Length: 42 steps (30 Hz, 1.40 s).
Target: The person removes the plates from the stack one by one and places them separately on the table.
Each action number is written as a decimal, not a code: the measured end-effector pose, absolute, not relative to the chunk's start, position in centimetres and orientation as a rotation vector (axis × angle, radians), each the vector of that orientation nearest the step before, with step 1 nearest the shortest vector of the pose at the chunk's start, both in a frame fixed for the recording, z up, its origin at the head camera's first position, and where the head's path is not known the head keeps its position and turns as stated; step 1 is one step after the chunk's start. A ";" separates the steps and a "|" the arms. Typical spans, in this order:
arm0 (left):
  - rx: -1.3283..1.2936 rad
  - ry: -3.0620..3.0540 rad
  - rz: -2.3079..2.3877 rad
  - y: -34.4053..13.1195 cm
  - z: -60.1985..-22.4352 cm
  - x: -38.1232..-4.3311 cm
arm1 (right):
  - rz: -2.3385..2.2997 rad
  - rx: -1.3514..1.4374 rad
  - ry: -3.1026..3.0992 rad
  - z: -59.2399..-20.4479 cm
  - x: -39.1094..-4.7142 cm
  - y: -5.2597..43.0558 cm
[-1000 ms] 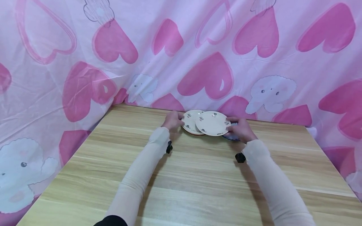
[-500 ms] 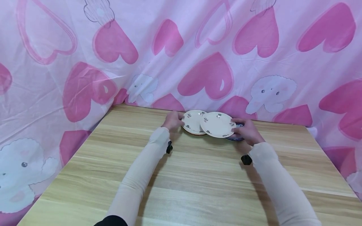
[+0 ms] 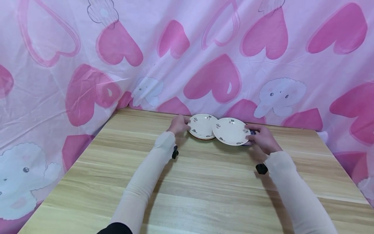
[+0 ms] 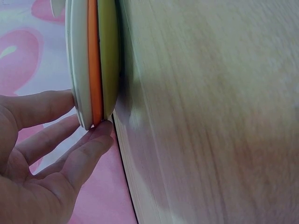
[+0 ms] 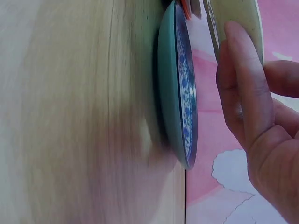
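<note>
My left hand (image 3: pixel 179 124) rests against the left rim of a plate stack (image 3: pixel 202 126) at the far side of the table. In the left wrist view the stack (image 4: pixel 93 60) shows cream, orange and yellow-green layers, with my fingertips (image 4: pixel 103 127) touching its edge. My right hand (image 3: pixel 262 138) pinches the right rim of a cream plate (image 3: pixel 230 131) with small dark marks, held just above a blue-patterned plate (image 3: pixel 252 133) that is mostly hidden. In the right wrist view the blue plate (image 5: pixel 180 93) lies on the table and the held cream plate (image 5: pixel 236 18) hangs over it in my right hand (image 5: pixel 252 93).
The wooden table (image 3: pixel 204 188) stretches toward me from the plates. A pink cloth with hearts (image 3: pixel 216 78) hangs close behind the plates and along the left side. The table's right edge (image 3: pixel 344 175) lies past my right arm.
My right hand has carried the cream plate to the right, off the stack and over the blue-patterned plate. My left hand has stayed on the stack's rim.
</note>
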<state>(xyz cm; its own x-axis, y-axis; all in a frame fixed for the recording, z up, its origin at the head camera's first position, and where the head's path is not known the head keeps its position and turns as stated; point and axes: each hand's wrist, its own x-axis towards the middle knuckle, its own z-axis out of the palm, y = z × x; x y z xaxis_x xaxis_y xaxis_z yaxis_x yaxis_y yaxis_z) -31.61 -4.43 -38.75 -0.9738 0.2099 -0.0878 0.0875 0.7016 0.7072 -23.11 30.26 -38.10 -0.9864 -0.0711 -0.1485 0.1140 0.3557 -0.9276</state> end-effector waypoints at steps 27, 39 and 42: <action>0.225 2.721 1.133 -4.3 -38.8 -31.5 | -1.658 0.040 2.452 -39.1 -20.9 33.6; 0.271 2.775 1.110 -4.3 -38.7 -31.5 | -1.584 0.076 2.425 -38.8 -20.0 34.9; 0.273 2.779 1.104 -4.4 -38.7 -31.5 | -1.580 0.057 2.419 -38.8 -19.8 35.1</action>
<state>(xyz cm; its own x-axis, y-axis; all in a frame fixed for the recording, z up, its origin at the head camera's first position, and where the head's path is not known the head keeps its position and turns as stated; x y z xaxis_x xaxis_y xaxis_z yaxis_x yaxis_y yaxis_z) -31.54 -4.36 -38.75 -0.9739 0.2185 -0.0618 0.1165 0.7147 0.6897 -19.83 35.11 -38.80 -0.9677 -0.1040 -0.2296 0.1685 0.4105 -0.8962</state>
